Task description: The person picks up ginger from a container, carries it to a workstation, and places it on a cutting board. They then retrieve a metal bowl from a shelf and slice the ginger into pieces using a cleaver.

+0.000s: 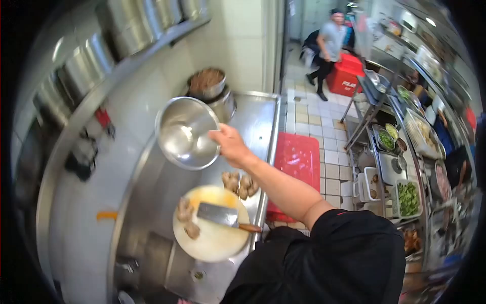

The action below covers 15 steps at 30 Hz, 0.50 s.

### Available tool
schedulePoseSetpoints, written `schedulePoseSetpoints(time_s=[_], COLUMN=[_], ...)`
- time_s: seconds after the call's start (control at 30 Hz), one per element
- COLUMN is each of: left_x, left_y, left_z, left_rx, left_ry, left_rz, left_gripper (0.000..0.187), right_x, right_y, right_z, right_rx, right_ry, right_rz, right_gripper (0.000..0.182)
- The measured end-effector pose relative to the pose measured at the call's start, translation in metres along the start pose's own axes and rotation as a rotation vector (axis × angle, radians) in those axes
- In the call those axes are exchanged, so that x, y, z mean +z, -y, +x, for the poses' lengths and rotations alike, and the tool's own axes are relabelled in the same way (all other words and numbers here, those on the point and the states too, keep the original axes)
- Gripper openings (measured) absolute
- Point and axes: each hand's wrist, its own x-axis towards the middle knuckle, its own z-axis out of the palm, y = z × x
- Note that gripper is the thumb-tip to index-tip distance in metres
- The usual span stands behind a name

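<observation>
My right hand [230, 146] grips the rim of an empty steel bowl [174, 134], fingers closed on its right side. The bowl is tilted, its inside facing the camera, above the steel counter [248, 114]. Below it lies a round white cutting board [212, 245] with a wide cleaver [217, 214], its wooden handle pointing right. Knobbly brown root pieces [191, 230] that look like ginger sit at the board's left side. More such pieces [244, 186] rest on the counter beyond the board. My left hand is not in view.
A pan of brown food [206, 81] sits on a pot at the counter's far end. Large pots [88, 63] stand on the left wall shelf. Right of the counter are a red lid [298, 162] and food racks [407, 197]. A person [331, 45] is near a red box [347, 76].
</observation>
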Motion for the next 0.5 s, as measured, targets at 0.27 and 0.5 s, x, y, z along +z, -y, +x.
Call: schedulePoseSetpoints(time_s=[0.27,0.5], left_x=[0.077,0.074], left_y=[0.028,-0.001], left_z=[0.033,-0.002], left_rx=[0.246,0.151], left_ry=[0.036,-0.005], left_rz=[-0.296,-0.215], left_gripper=[0.027,0.026], right_x=[-0.086,-0.058], right_y=[-0.184,-0.247], right_z=[0.006,0.037], right_rx=[0.435,0.743], right_ry=[-0.247,-0.184], right_rz=[-0.253,-0.381], right_gripper=[0.02,0.023])
